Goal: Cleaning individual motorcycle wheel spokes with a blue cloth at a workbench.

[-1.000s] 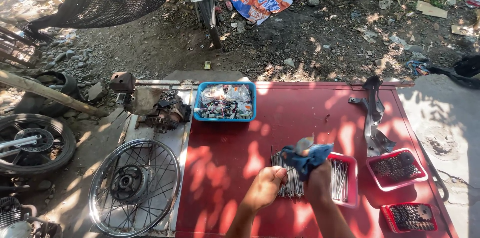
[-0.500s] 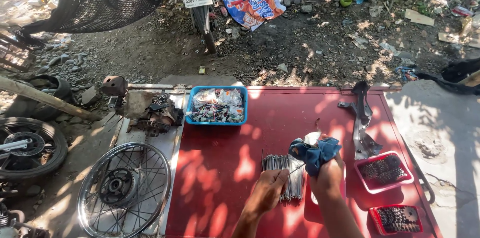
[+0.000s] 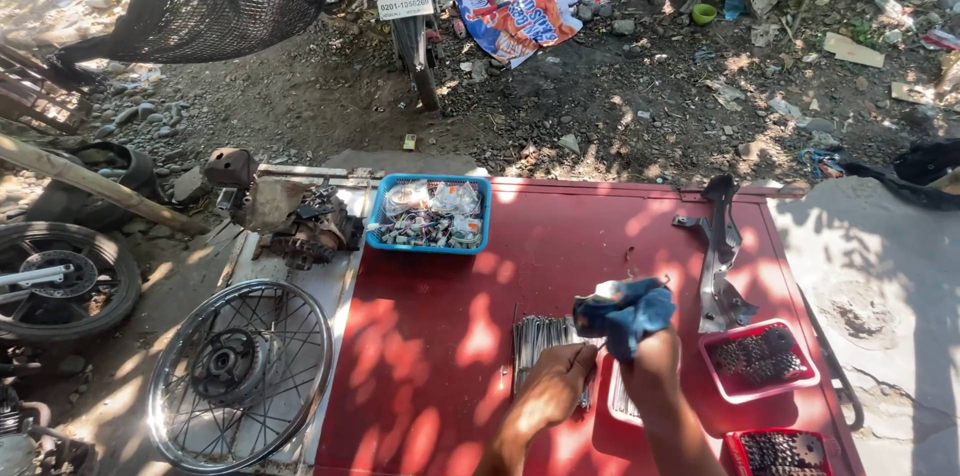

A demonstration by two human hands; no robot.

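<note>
On the flat red metal desk (image 3: 450,356) the right hand (image 3: 650,361) is closed around a crumpled blue cloth (image 3: 625,314), held just above the desk's near middle. The left hand (image 3: 560,386) rests on a row of thin grey metal spokes (image 3: 540,341), its fingers pinching what looks like one spoke — the view is too small to be sure. Going by how things lie, the wiping seems only partly done: most spokes lie in the row under the left hand, and a smaller batch lies in a shallow white tray (image 3: 622,404) just right of it.

To the right, two red plastic trays (image 3: 757,361) hold small dark metal parts. At the far left of the desk a blue plastic basket (image 3: 430,213) holds clear bags of small parts. Left of the desk lies a bare spoked wheel rim (image 3: 240,371). Far off on the dirt, a torn red, white and blue printed sack (image 3: 515,1) lies beside a parked motorcycle (image 3: 410,16) with a white rectangular plate.
</note>
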